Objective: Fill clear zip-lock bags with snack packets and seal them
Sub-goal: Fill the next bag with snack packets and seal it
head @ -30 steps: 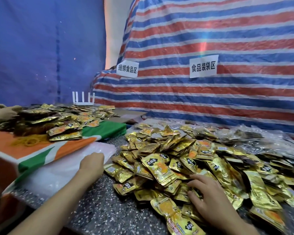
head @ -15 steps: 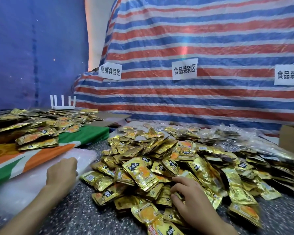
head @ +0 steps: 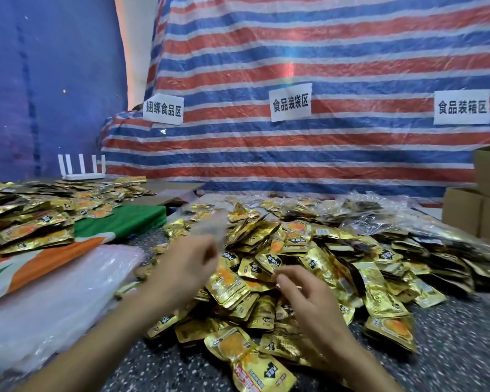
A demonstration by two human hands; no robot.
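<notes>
gold foil snack packets (head: 379, 292) heaped on speckled surface (head: 450, 349); blurred left hand (head: 187, 264) pinching clear zip-lock bag (head: 210, 227) just above the heap, right hand (head: 303, 295) loosely curled over the packets, gripping nothing.

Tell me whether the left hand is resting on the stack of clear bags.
No, the left hand holds a clear bag up over the packets, off the stack.
</notes>
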